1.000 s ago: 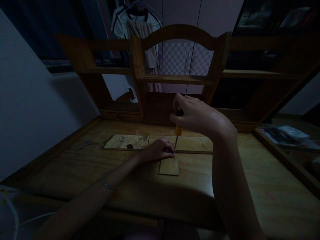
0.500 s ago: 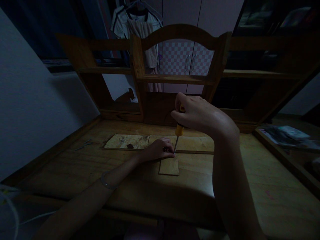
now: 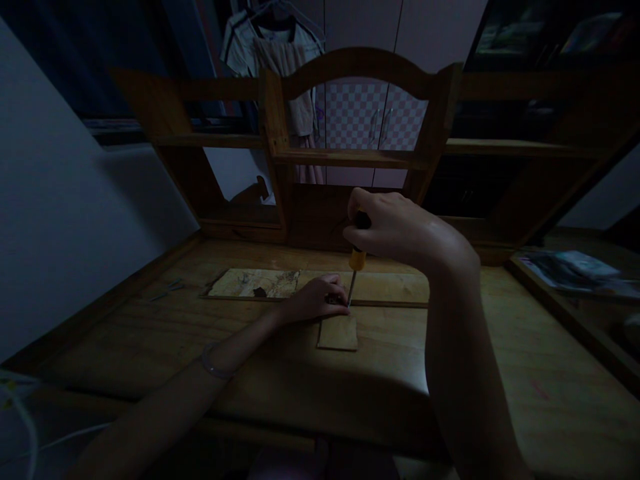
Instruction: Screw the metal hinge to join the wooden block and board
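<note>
My right hand (image 3: 383,223) is closed around the yellow and black handle of a screwdriver (image 3: 357,259), which stands nearly upright with its tip down. The tip meets the fingertips of my left hand (image 3: 321,297), at the far edge of a small square wooden piece (image 3: 338,333). Those left fingers are pinched together, and whatever they hold at the tip is too small and dark to make out. Behind them lies a long thin wooden board (image 3: 390,288), its left part rough and stained with a dark spot.
A wooden desk (image 3: 500,347) carries all this, with a wooden shelf unit (image 3: 350,160) along its back. Several thin metal pieces (image 3: 167,291) lie at the left. Papers or packets (image 3: 575,270) lie beyond the raised right edge. A white cable (image 3: 75,433) runs at lower left.
The right hand has turned the screwdriver handle slightly, showing more of its black part, and its top has shifted a little left. The left hand stays in place.
</note>
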The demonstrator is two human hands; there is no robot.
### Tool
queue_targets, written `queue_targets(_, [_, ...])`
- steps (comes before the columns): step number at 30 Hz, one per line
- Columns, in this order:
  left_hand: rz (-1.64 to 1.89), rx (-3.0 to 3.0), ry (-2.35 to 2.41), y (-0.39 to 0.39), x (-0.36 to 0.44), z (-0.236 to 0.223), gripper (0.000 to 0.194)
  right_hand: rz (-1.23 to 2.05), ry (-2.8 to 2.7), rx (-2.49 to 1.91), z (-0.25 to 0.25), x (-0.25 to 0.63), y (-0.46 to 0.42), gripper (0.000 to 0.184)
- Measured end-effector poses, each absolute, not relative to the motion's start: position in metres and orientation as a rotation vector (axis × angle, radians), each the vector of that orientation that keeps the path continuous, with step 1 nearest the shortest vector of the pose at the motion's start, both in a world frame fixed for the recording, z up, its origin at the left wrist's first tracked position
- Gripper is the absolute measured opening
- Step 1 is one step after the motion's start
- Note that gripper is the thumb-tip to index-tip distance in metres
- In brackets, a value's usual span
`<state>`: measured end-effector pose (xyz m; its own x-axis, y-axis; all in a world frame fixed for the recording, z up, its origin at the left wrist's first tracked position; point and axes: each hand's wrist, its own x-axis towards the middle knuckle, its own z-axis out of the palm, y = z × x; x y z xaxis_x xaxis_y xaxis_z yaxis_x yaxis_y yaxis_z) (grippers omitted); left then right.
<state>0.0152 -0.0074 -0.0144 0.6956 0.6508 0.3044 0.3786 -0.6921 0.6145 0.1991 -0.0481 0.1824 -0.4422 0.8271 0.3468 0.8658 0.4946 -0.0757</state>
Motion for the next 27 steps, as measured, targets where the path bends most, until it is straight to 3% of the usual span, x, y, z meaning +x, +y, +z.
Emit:
queue_targets(11, [0.766,2.372,0.729,-0.0052,0.0156,-0.0192,0.019,-0.196,-2.393,-1.429,0.1833,0.1997,-0.0459,0.020])
queue_targets(20, [0.750,2.401,0.741,-0.0035,0.0155,-0.0206,0.017,-0.262,-2.354,-1.481,0.1847,0.1979,-0.0463,0.029])
queue_targets(27, [0.734,2.367,0.758,-0.0060,0.0154,-0.0179,0.021,-0.157,-2.393,-1.421,0.1839,0.1987,-0.0475,0.022])
